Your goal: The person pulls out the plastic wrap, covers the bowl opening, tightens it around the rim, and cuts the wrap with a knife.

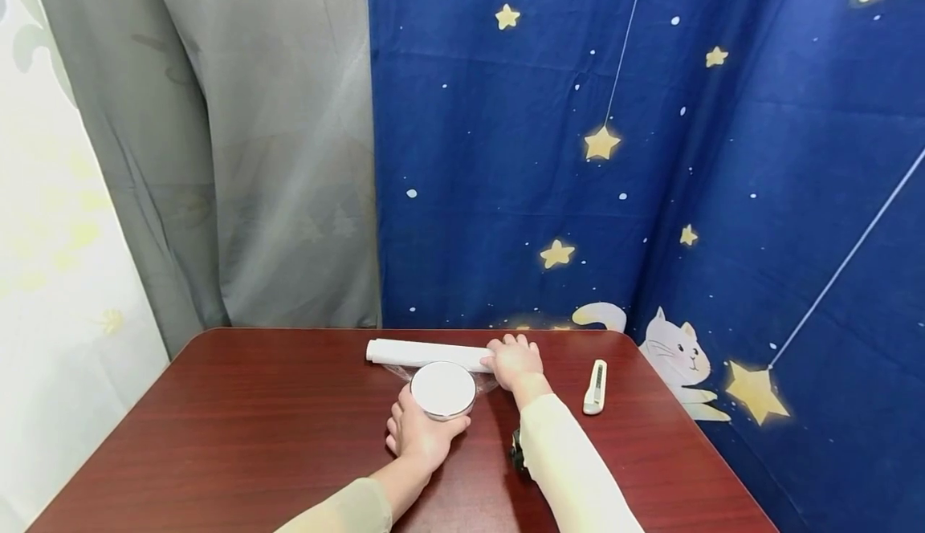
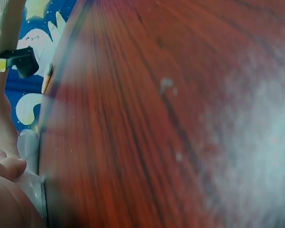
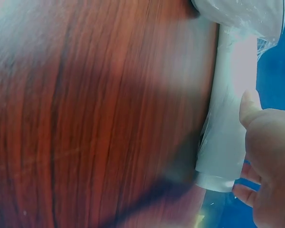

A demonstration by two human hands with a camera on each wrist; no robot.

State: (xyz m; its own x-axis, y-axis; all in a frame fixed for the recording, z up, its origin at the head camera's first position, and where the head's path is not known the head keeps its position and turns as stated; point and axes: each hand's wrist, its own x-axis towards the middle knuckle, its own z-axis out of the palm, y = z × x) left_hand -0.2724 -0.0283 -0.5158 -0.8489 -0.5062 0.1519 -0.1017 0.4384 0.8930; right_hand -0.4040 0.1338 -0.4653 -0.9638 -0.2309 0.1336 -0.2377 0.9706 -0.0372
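My left hand [image 1: 422, 433] grips a round, white-topped container [image 1: 443, 390] from its near side, with the thumb along the right edge. Clear film stretches from the container back to a white roll of cling film [image 1: 426, 354], which lies crosswise near the table's far edge. My right hand [image 1: 516, 360] holds the roll by its right end. In the right wrist view the thumb of that hand [image 3: 275, 147] lies along the roll [image 3: 228, 109], with fingers on the opposite side. Crinkled film covers the container [image 3: 247, 16] there. The left wrist view shows only part of the left hand [image 2: 12, 199].
A white utility knife [image 1: 596, 387] lies on the dark red wooden table [image 1: 289, 421], to the right of the right hand. A black device [image 1: 517, 451] is strapped at the right wrist. Grey and blue star-patterned curtains [image 1: 506, 156] hang behind the table.
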